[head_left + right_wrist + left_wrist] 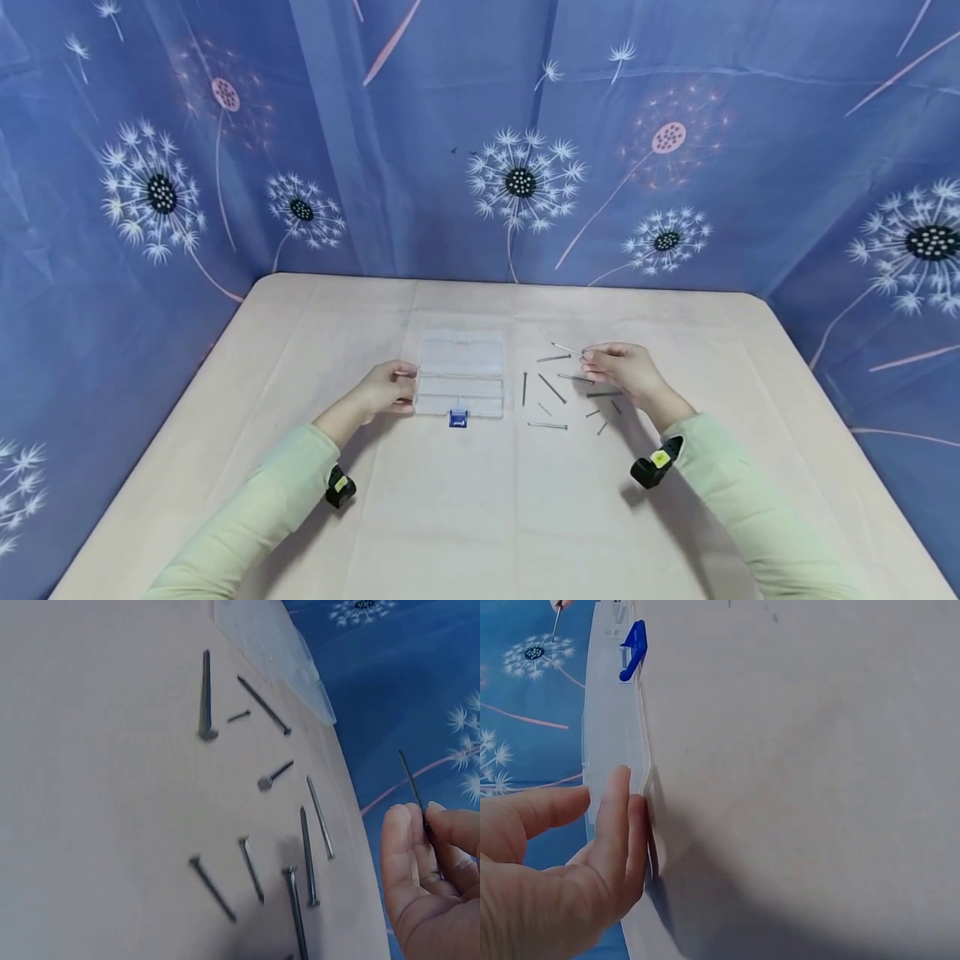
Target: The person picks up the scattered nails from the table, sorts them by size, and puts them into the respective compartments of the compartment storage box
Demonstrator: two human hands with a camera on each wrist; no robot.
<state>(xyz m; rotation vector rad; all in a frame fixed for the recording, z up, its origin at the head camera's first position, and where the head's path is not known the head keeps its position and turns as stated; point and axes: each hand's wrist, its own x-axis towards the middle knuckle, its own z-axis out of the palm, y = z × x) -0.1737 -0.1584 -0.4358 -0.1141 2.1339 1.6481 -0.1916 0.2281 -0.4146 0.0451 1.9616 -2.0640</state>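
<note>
A clear plastic box [460,377] lies on the table with its lid laid back and a blue latch [458,419] at the front. Beside its left wall is my left hand [386,389], and in the left wrist view the fingers [613,832] lie nearly straight against the box's end, thumb apart. My right hand [626,372] pinches a thin metal nail [412,784] between thumb and fingertips, raised above the table. Below and left of that hand, several loose nails [552,388] of different lengths are scattered to the right of the box.
A pale cloth [465,517] covers the table, which ends at a blue curtain [420,167] printed with dandelions. Black cameras sit on both wrists, one of them the right wrist camera [655,467]. Short nails [602,428] lie nearest the right forearm.
</note>
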